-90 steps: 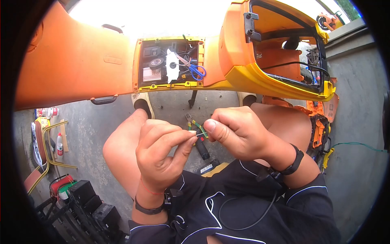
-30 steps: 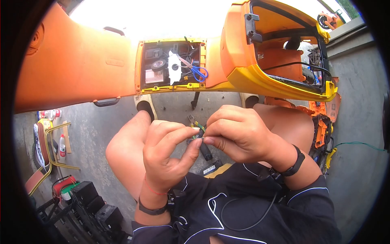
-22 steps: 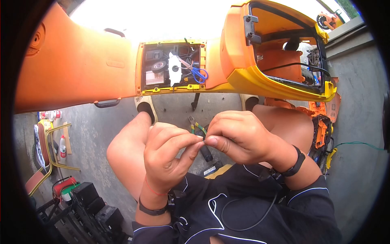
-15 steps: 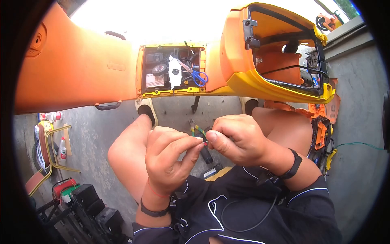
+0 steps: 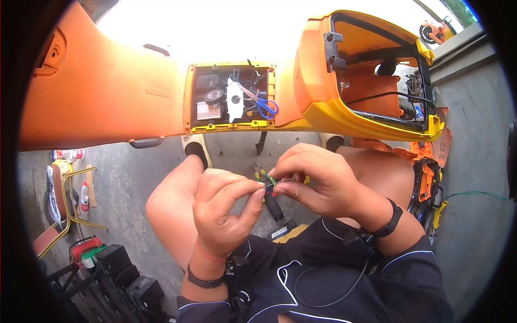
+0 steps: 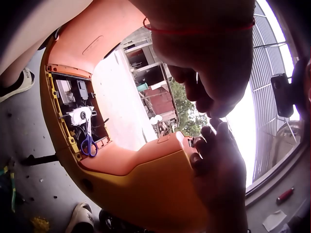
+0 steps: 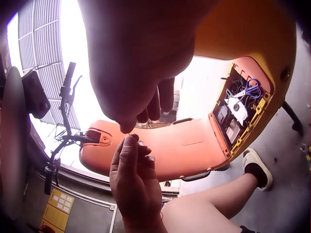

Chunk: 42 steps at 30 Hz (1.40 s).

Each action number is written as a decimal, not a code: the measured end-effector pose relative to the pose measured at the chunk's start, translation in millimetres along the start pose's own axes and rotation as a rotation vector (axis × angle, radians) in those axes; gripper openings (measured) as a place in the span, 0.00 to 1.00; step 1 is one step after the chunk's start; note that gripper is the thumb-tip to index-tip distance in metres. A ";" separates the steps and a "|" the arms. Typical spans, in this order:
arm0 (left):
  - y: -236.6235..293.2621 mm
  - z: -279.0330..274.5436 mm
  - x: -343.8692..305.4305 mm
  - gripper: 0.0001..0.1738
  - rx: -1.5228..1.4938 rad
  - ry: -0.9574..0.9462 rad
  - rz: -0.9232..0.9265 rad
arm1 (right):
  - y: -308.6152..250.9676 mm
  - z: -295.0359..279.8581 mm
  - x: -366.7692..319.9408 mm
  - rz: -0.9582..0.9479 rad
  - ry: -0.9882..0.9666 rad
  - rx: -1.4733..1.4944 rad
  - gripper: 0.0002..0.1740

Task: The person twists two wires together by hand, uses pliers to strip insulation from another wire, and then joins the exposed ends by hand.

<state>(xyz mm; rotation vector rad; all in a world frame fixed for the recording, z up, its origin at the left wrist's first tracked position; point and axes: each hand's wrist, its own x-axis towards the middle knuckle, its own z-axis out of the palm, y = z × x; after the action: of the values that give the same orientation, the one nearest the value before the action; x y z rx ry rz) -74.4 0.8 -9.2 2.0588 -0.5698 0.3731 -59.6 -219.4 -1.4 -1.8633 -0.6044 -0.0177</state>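
Observation:
My left hand [image 5: 223, 210] pinches one end of a thin pale wire-like strand [image 5: 271, 184] between thumb and index fingertip. The strand runs across to my right hand [image 5: 326, 183], whose thumb and curled fingers hold its other end. Inside those fingers the strand is mostly hidden. In the right wrist view, the strand shows as a tiny line between the fingertips of both hands. Beyond the hands lies an orange and yellow scooter body [image 5: 124, 102] with an uncovered compartment. Blue-handled scissors [image 5: 266, 109], a white piece [image 5: 235, 100] and a tape roll [image 5: 214, 96] lie in that compartment.
Below the hands, green-handled pliers [image 5: 257, 168] and a black-handled tool [image 5: 273, 207] lie on the concrete floor. Black boxes [image 5: 145, 293] stand at lower left, near a tubular chair frame [image 5: 67, 196]. Removed orange panels [image 5: 428, 175] are at the right.
The right hand has gone from a closed fist-like grip to lifted, more spread fingers, showing more of the strand. The left hand keeps its pinch. The scooter sits slightly lower in view.

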 end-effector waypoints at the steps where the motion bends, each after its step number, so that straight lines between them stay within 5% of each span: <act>1: 1.8 0.2 0.4 0.11 -0.025 -0.005 -0.016 | 3.3 0.8 -0.3 -0.003 0.001 -0.001 0.14; 3: 2.6 0.6 0.8 0.11 -0.051 -0.012 -0.029 | 8.1 2.2 -1.6 -0.191 0.084 -0.027 0.10; 7: 2.1 0.5 1.8 0.11 -0.041 -0.024 -0.005 | 3.1 0.8 -1.3 -0.174 0.071 -0.066 0.08; 18: 3.8 -0.2 0.6 0.11 -0.014 -0.030 0.066 | -5.6 6.0 -10.6 0.188 0.081 0.234 0.18; 27: 7.9 5.2 -2.7 0.12 -0.138 -0.076 -0.043 | -4.6 8.3 -6.9 0.088 -0.043 0.214 0.21; 32: 6.6 4.8 -3.7 0.12 -0.112 -0.056 -0.019 | -6.3 6.5 -8.1 0.217 -0.077 0.257 0.22; 39: 4.8 1.0 -4.0 0.12 -0.076 -0.053 -0.058 | -3.0 -3.0 -1.7 0.051 -0.006 0.072 0.15; 42: 5.8 1.6 -2.8 0.12 -0.089 -0.062 -0.047 | 6.7 1.1 -3.9 -0.161 0.042 -0.039 0.15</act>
<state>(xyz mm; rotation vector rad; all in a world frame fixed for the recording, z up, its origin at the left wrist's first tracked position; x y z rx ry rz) -79.8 -2.5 -7.2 2.0002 -0.5640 0.2528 -60.6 -221.6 -8.8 -1.8430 -0.7286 -0.1750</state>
